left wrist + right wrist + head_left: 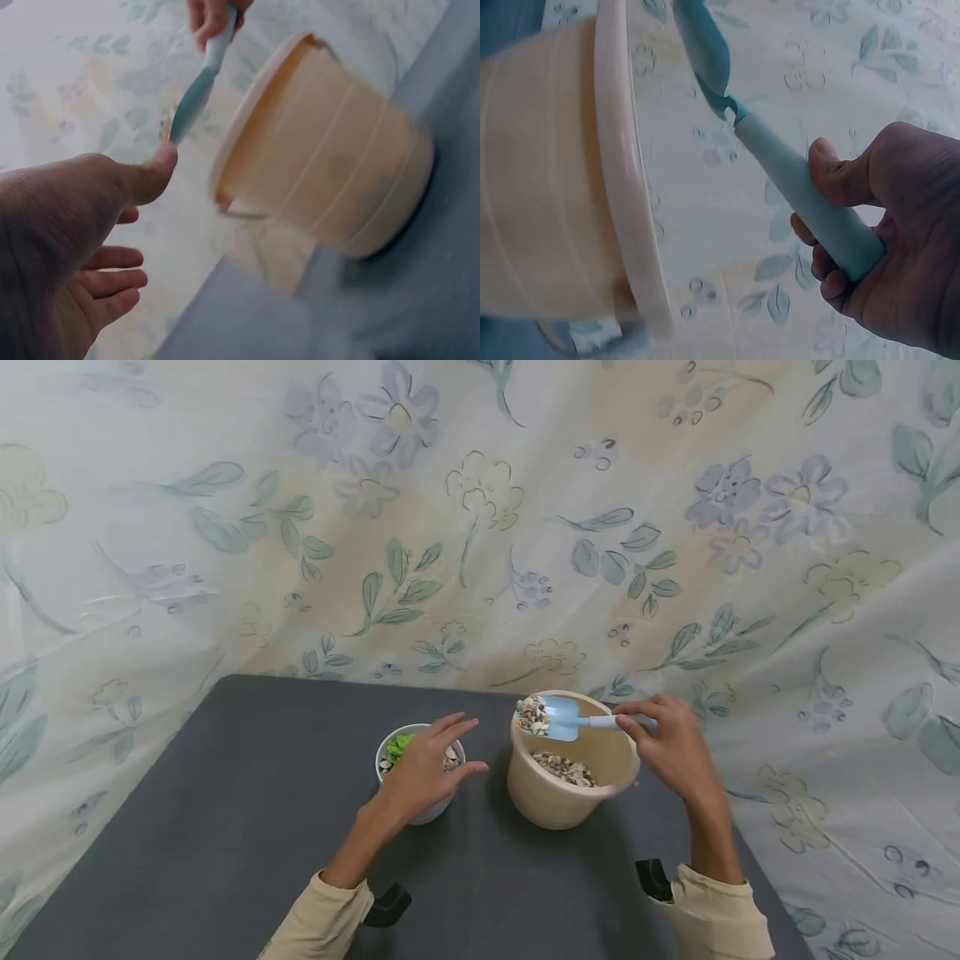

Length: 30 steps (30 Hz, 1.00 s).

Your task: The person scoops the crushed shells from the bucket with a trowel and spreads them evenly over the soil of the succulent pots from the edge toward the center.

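My right hand (667,743) grips the handle of a light blue trowel (562,720); the right wrist view shows the thumb and fingers wrapped round that handle (802,191). Small pebbles (533,716) fill the trowel's blade, which hangs over the left rim of a cream bucket (558,802). More pebbles (564,768) lie at the bottom of the bucket. My left hand (423,772), fingers spread and holding nothing, is over a small white pot (431,815) and hides part of it. A green succulent (397,746) and some pebbles show inside the pot.
Pot and bucket stand side by side on a dark grey table (262,827). Behind the table's far edge hangs a floral cloth (480,527). A wire handle (247,214) hangs at the bucket's rim.
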Each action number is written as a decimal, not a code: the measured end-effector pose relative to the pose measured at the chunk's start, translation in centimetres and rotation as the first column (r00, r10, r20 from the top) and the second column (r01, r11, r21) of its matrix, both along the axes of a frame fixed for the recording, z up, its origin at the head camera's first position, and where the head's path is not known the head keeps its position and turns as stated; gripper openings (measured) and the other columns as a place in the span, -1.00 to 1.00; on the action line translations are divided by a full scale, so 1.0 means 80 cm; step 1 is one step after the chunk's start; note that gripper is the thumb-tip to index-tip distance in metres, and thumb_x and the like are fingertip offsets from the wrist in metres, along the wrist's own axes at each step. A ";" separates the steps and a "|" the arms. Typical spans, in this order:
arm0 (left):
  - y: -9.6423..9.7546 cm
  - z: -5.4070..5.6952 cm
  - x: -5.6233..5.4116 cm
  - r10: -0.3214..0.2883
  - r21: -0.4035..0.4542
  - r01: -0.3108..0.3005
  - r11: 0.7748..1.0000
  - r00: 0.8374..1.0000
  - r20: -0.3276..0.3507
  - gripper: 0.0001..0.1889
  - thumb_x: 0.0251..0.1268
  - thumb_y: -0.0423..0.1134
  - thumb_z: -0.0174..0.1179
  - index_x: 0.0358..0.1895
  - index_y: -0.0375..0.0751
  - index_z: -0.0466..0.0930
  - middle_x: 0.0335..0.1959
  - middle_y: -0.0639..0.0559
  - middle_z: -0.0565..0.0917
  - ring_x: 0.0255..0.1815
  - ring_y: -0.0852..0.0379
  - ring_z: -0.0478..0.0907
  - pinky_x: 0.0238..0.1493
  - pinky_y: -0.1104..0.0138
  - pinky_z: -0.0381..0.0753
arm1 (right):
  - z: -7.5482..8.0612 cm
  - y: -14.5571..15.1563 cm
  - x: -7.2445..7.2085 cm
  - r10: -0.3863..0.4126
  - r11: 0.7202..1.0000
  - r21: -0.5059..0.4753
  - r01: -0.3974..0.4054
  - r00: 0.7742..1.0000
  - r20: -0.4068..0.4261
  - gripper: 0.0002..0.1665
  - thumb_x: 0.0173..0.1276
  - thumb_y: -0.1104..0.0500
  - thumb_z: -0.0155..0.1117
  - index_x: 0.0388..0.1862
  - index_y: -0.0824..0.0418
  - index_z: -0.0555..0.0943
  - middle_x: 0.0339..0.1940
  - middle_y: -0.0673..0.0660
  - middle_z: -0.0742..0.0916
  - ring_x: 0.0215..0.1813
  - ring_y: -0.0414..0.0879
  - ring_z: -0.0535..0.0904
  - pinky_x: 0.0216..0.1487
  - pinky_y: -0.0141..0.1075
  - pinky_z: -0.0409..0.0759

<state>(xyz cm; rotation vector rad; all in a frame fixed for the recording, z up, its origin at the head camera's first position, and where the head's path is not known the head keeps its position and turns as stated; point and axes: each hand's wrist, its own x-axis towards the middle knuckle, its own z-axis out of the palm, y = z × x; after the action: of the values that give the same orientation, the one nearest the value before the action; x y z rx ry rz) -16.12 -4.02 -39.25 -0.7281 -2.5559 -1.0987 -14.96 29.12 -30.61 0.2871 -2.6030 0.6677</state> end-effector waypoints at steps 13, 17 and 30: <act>-0.080 -0.009 -0.002 -0.001 -0.033 0.004 0.999 0.995 0.101 -0.10 0.20 0.06 0.52 0.60 -0.03 0.35 0.62 -0.21 0.35 0.57 -0.31 0.38 0.38 -0.23 0.54 | -0.014 -0.067 -0.002 0.115 0.993 0.004 -0.115 0.993 -0.014 -0.88 0.39 0.31 0.44 -0.14 0.27 0.84 -0.29 0.17 0.72 -0.15 0.06 0.46 -0.12 -0.13 0.32; -0.098 -0.018 0.001 -0.003 -0.043 0.010 0.999 0.988 0.154 0.04 0.07 0.07 0.59 0.63 -0.09 0.27 0.64 -0.29 0.28 0.58 -0.39 0.33 0.35 -0.29 0.53 | -0.019 -0.092 -0.002 0.166 0.986 0.003 -0.166 0.986 0.005 -0.90 0.38 0.30 0.46 -0.18 0.24 0.85 -0.32 0.12 0.70 -0.19 -0.01 0.44 -0.10 -0.13 0.33; -0.119 -0.027 0.002 0.013 -0.056 0.002 0.998 0.964 0.266 0.19 0.00 0.11 0.64 0.70 -0.01 0.11 0.70 -0.33 0.11 0.60 -0.52 0.24 0.32 -0.39 0.48 | -0.024 -0.155 -0.008 0.256 0.952 0.165 -0.256 0.966 0.023 -0.94 0.32 0.22 0.53 -0.28 0.18 0.87 -0.41 0.02 0.67 -0.36 -0.18 0.34 -0.27 -0.32 0.34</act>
<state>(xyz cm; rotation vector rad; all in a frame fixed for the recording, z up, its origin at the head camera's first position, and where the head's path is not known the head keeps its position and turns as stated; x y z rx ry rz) -15.95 -13.54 -41.42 -0.6220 -2.8200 -1.2006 -15.60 16.76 -32.55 0.6868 -2.6517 0.5327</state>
